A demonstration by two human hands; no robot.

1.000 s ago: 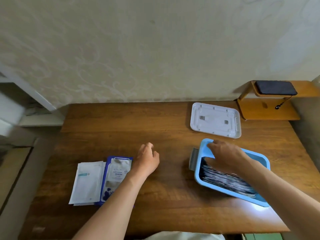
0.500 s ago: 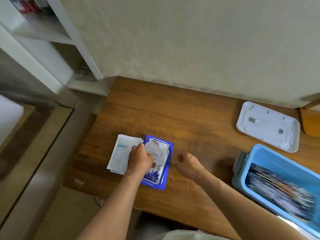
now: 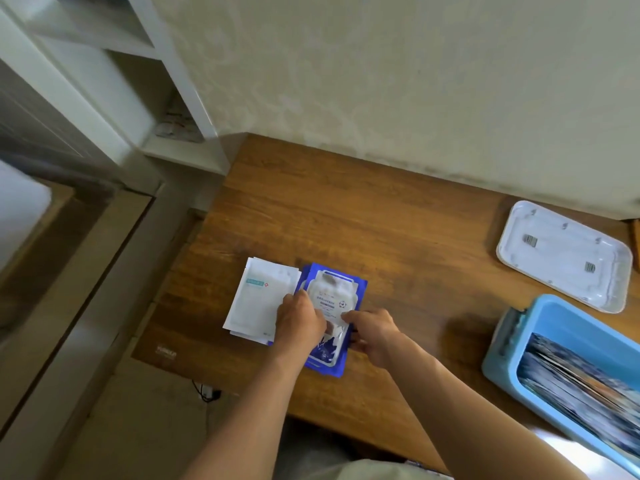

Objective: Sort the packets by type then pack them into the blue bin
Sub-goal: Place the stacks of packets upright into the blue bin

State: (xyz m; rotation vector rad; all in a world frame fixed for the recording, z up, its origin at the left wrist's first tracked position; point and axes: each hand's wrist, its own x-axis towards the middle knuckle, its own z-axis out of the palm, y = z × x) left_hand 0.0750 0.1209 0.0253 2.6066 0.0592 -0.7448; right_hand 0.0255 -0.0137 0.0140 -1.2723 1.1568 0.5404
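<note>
Both pinching blue packets (image 3: 333,289): left grip (image 3: 300,322), right grip (image 3: 373,336); table edge (image 3: 242,392) near.

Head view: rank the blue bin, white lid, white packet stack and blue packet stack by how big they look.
1. blue bin, largest even though the frame edge cuts it off
2. white lid
3. white packet stack and blue packet stack: they look alike and both are partly covered, so no ranking between them

White lid (image 3: 564,254) flat on wooden table (image 3: 381,230), far right; white shelf unit (image 3: 104,81) beyond table's left corner.
</note>
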